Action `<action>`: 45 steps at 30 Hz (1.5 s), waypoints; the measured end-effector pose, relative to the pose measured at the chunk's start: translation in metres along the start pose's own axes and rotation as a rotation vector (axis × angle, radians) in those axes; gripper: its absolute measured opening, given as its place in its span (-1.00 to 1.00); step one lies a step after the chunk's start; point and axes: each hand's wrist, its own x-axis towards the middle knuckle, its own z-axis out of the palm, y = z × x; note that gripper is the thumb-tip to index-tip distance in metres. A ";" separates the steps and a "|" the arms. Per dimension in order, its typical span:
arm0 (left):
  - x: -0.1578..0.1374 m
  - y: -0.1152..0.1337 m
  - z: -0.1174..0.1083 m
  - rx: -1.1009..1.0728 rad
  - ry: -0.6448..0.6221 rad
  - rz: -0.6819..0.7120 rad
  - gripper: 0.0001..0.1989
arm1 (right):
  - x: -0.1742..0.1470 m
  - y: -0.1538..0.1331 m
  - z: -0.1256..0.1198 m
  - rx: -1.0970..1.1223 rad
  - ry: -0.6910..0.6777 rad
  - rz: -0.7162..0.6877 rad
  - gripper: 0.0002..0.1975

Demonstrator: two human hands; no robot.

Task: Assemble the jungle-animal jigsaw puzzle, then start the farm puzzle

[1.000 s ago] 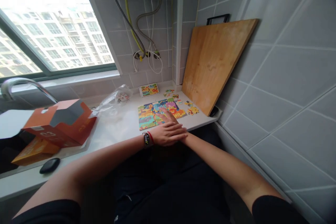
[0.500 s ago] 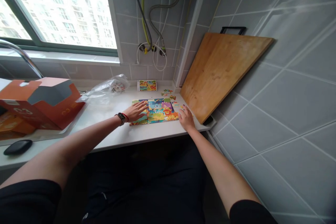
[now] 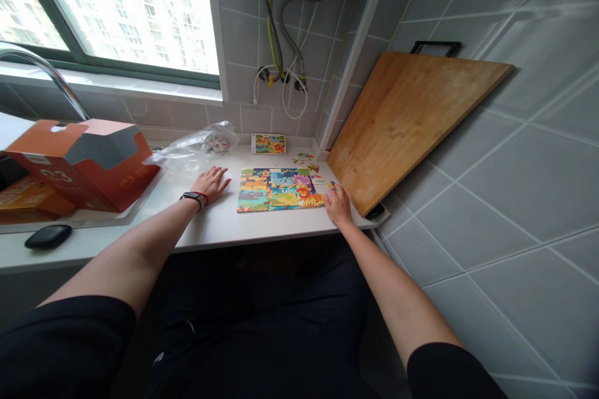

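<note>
A colourful animal jigsaw puzzle (image 3: 281, 189) lies flat on the white counter, its pieces largely joined. My left hand (image 3: 213, 184) rests on the counter left of the puzzle, apart from it, fingers stretched out and holding nothing. At the puzzle's lower right corner is my right hand (image 3: 337, 206), fingers apart and slightly bent, with a small loose piece (image 3: 332, 185) by its fingertips. More loose puzzle pieces (image 3: 304, 158) lie beyond the upper right corner. Behind the puzzle, a picture card (image 3: 268, 144) shows a similar animal scene.
A clear plastic bag (image 3: 201, 144) with small pieces lies behind my left hand. Left are an open orange box (image 3: 93, 168) and a black rounded object (image 3: 48, 236). A wooden board (image 3: 412, 118) leans on the right wall. Hoses (image 3: 276, 25) hang at the back.
My left hand has moved off the puzzle's left side onto the counter to its left, uncovering that part. My right hand stays at the right edge. The view has shifted slightly.
</note>
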 end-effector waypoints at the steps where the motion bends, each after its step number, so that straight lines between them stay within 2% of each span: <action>1: 0.000 0.001 0.000 0.000 -0.001 0.018 -0.37 | 0.000 0.000 0.000 -0.004 -0.005 0.004 -0.63; 6: 0.000 0.010 -0.004 0.014 0.003 0.086 -0.40 | 0.000 -0.001 -0.003 0.020 -0.024 0.030 -0.63; 12: -0.004 0.013 -0.007 0.055 0.014 0.065 -0.41 | 0.002 0.001 0.001 0.052 0.006 0.093 -0.67; 19: -0.003 0.016 -0.002 0.028 0.025 0.016 -0.39 | 0.002 0.014 0.008 0.069 0.048 0.171 -0.41; 25: -0.003 0.012 0.004 -0.013 0.035 -0.023 -0.35 | 0.004 0.024 0.011 0.092 0.118 0.214 -0.36; 34: -0.004 0.012 0.006 -0.052 0.067 -0.034 -0.34 | -0.001 0.033 -0.010 0.137 0.213 0.276 -0.48; 40: -0.007 0.012 0.005 -0.057 0.082 0.010 -0.34 | -0.004 0.024 -0.011 0.154 0.152 0.229 -0.59; 45: -0.009 0.017 -0.001 -0.096 0.133 0.140 -0.39 | -0.012 0.026 -0.015 0.162 0.078 0.210 -0.59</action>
